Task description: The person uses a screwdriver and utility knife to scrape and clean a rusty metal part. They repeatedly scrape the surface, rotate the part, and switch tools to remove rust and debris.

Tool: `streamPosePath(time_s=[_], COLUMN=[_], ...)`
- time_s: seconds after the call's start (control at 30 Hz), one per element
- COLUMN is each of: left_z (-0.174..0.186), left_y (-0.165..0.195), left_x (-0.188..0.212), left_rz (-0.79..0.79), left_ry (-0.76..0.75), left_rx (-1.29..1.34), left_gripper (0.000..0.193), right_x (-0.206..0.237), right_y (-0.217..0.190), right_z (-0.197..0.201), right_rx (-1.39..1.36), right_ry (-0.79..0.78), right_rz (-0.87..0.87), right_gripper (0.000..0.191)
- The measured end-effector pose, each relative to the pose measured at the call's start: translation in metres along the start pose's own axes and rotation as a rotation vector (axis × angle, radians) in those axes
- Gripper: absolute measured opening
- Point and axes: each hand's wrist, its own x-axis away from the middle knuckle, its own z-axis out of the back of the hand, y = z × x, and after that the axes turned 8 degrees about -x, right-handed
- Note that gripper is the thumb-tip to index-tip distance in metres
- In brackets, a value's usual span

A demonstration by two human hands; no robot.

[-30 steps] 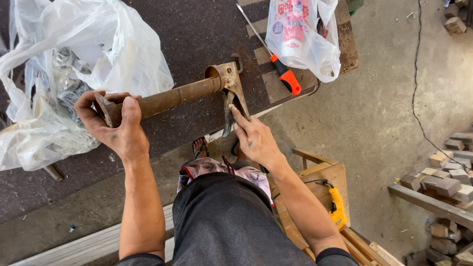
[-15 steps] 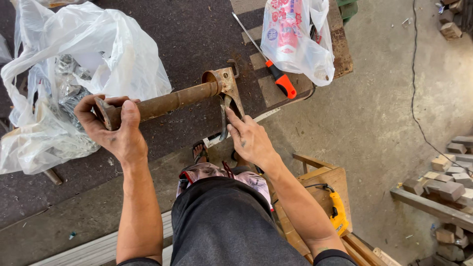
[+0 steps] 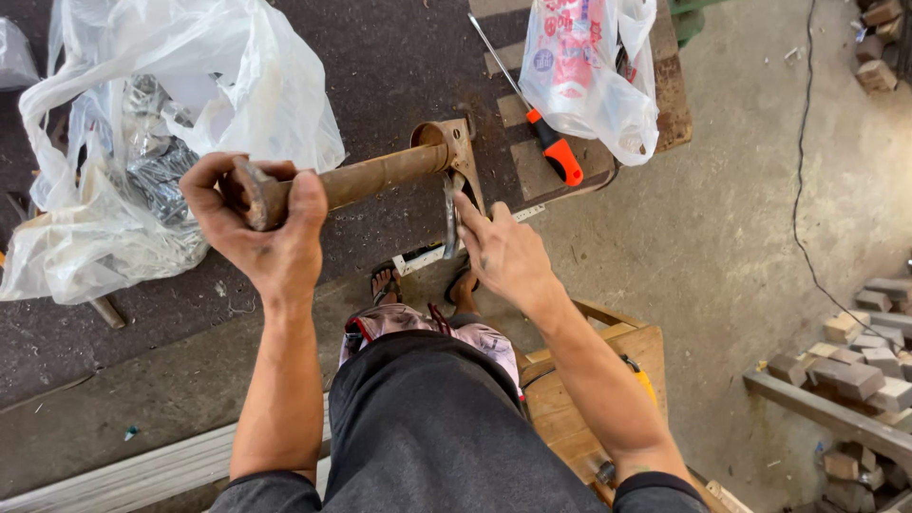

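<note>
Over concrete floor (image 3: 741,228), left hand (image 3: 261,228) is staying clamped on rusty pipe (image 3: 380,176); right hand (image 3: 503,252), fingers around wrench (image 3: 449,214), is now sitting lower on it.

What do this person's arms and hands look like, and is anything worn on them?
Both arms are bare from the short dark grey sleeves down. The left hand and right hand wear no gloves, and no rings or watch show. Both look grimy.
</note>
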Motion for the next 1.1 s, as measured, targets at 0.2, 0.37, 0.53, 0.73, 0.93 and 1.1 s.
streamPosePath(time_s=[0.2,0.37,0.53,0.73,0.93,1.1], left_z=[-0.049,-0.101,-0.120,-0.130,-0.146,-0.148], left_y=[0.050,0.093,0.119,0.123,0.121,0.120], left_x=[-0.003,-0.003,-0.002,-0.018,-0.020,-0.019], left_rz=[-0.277,-0.403,-0.481,-0.606,-0.703,-0.731], left_ry=[-0.194,-0.416,-0.592,-0.782,-0.789,-0.806], left_rx=[-0.205,-0.320,-0.427,-0.362,-0.389,-0.408], left_gripper=[0.061,0.071,0.073,0.071,0.064,0.062], right_x=[0.001,0.003,0.004,0.006,0.002,0.006], right_y=[0.007,0.023,0.038,0.050,0.061,0.057], right_z=[0.024,0.025,0.013,0.012,0.015,0.021], right_rx=[0.181,0.272,0.026,-0.011,0.055,-0.038], right_ry=[-0.051,-0.080,0.285,0.312,0.190,0.086], right_rz=[0.026,-0.017,0.319,0.330,0.311,0.069], right_gripper=[0.051,0.041,0.056,0.049,0.034,0.041])
